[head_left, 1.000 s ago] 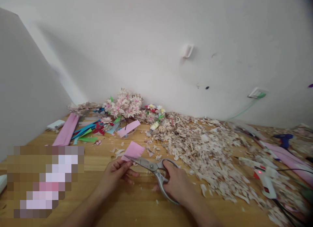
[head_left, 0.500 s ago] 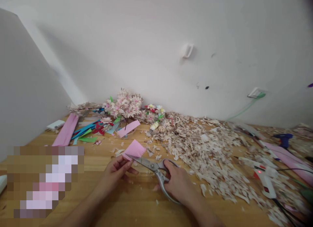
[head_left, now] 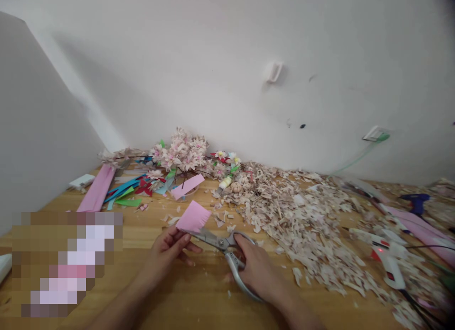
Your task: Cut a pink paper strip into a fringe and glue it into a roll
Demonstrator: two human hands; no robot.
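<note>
My left hand (head_left: 174,247) pinches the lower left part of a pink piece of crepe paper (head_left: 193,216). Small slits fringe the paper's right edge. In my right hand (head_left: 254,263) is a pair of scissors (head_left: 213,238) with silver handles, the fingers wrapped through the grips. Its blades point left and meet the paper's lower edge, close to my left fingertips. Whether the blades are fully closed is hard to see. Both hands are just above the wooden table (head_left: 202,297).
Paper flowers (head_left: 183,152) stand at the back beside pink (head_left: 95,190) and coloured strips. Dry shavings (head_left: 298,226) cover the table's right half. A white glue gun (head_left: 387,261) with a red light and a blue glue gun (head_left: 415,203) lie at the right.
The pink paper has turned slightly and shifted a little left in my left hand. The scissors' tips have moved slightly left and down along its lower edge.
</note>
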